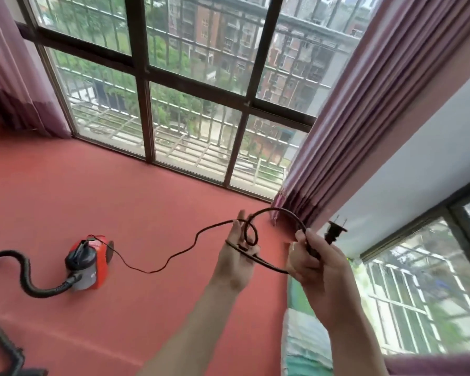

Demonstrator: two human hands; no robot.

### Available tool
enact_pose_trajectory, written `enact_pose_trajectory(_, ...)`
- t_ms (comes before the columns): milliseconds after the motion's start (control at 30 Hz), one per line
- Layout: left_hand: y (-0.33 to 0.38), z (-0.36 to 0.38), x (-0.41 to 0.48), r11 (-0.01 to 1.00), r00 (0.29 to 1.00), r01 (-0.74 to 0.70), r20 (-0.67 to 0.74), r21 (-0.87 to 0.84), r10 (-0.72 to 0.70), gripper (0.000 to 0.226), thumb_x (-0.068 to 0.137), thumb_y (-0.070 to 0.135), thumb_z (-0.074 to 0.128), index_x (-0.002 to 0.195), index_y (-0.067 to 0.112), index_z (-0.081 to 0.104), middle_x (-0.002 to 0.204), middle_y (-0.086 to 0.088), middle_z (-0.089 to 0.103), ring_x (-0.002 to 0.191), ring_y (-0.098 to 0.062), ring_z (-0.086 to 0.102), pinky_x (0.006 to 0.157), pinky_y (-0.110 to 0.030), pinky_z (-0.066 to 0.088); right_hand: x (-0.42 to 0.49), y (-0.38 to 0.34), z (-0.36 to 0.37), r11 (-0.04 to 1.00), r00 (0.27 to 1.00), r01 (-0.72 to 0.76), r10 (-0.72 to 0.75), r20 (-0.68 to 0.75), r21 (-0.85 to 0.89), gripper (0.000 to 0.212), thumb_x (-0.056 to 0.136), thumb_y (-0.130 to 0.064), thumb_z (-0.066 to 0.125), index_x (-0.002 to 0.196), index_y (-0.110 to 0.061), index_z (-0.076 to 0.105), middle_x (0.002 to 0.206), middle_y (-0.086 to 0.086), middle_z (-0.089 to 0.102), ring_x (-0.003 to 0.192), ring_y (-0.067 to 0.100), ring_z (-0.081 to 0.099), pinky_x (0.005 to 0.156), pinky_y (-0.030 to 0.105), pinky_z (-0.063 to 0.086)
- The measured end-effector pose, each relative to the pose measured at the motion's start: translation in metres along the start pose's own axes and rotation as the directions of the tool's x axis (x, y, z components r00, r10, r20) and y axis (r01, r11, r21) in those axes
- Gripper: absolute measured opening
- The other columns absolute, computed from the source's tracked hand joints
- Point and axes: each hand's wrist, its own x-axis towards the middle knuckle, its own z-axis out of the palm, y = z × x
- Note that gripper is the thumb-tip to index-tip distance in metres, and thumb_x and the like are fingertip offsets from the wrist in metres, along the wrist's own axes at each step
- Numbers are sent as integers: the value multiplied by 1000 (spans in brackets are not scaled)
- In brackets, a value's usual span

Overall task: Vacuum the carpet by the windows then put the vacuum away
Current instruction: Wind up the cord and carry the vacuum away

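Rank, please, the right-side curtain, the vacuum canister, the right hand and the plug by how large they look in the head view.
Largest: right-side curtain.
Next: vacuum canister and right hand look about alike. The hand is far nearer the camera, so I leave them unranked.
Smallest: plug.
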Motion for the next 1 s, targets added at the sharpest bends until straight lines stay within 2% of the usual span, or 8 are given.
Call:
enact_pose_trajectory(167, 34, -17, 5, 998, 991, 16, -133, 68, -7, 11, 96, 22, 57, 95, 18, 67, 72, 5, 67, 54, -4, 55, 52, -21, 42, 22, 19, 22, 999, 995, -1, 4, -100, 32, 22, 99, -19, 45, 80, -11, 52, 56, -4, 12, 46, 11, 13, 42, 22, 26)
enact_pose_trajectory(267, 56, -30, 10, 998, 962, -13, -274, -69, -7, 20, 100, 7, 50, 84, 4, 62, 62, -6, 70, 51, -12, 67, 54, -28, 60, 36, 39, 40, 999, 992, -8, 3, -129, -36, 24, 101, -17, 43, 82, -7, 54, 53, -5, 15, 44, 9, 17, 41, 21, 28)
enact_pose_trajectory(367, 76, -51, 16, 993, 916, -84, -399, -83, 44, 24, 101, -3, 43, 81, -2, 56, 56, -14, 67, 47, -20, 69, 46, -35, 59, 53, 58, 58, 998, 991, -17, 8, -135, -67, 25, 102, -18, 43, 82, -7, 54, 51, -6, 19, 43, 9, 20, 44, 23, 29)
enact_pose_trajectory(500, 101, -91, 23, 968, 790, -228, -601, -101, 124, 22, 95, -17, 36, 84, -5, 50, 50, -19, 61, 36, -21, 63, 37, -31, 54, 73, 87, 84, 997, 991, -41, 31, -131, -72, 26, 103, -13, 43, 79, -7, 53, 52, -6, 20, 44, 9, 23, 46, 23, 32)
enact_pose_trajectory(667, 126, -115, 13, 864, 536, -477, -832, -160, 142, 20, 91, -18, 42, 100, 0, 41, 82, -25, 53, 27, -22, 56, 28, -30, 47, 100, 119, 103, 992, 982, -112, 120, -148, 64, 26, 103, -12, 42, 79, -11, 52, 52, -8, 24, 43, 8, 24, 44, 21, 30)
enact_pose_trajectory(800, 130, -114, 6, 782, 399, -603, -908, -155, 128, 17, 90, -13, 50, 87, 2, 45, 84, -17, 51, 52, -22, 55, 28, -21, 45, 135, 148, 96, 949, 909, -232, 289, -300, 212, 31, 104, -16, 41, 74, -14, 49, 49, -9, 25, 36, 6, 21, 37, 18, 21)
enact_pose_trajectory(900, 122, -115, 5, 732, 372, -668, -913, -136, 170, 13, 94, -5, 55, 84, 4, 51, 78, -14, 56, 38, -17, 58, 30, -19, 46, 170, 173, 72, 856, 806, -420, 505, -310, 301, 34, 100, -7, 30, 70, -14, 44, 42, -8, 22, 29, 6, 18, 32, 16, 17)
enact_pose_trajectory(1000, 106, -111, 1, 702, 347, -710, -894, -53, 284, 14, 98, -1, 50, 97, 8, 60, 80, -9, 61, 36, -11, 61, 56, -27, 58, 187, 204, 40, 717, 677, -593, 690, -257, 365, 33, 97, -2, 22, 72, -10, 42, 33, -8, 21, 24, 8, 17, 30, 15, 17)
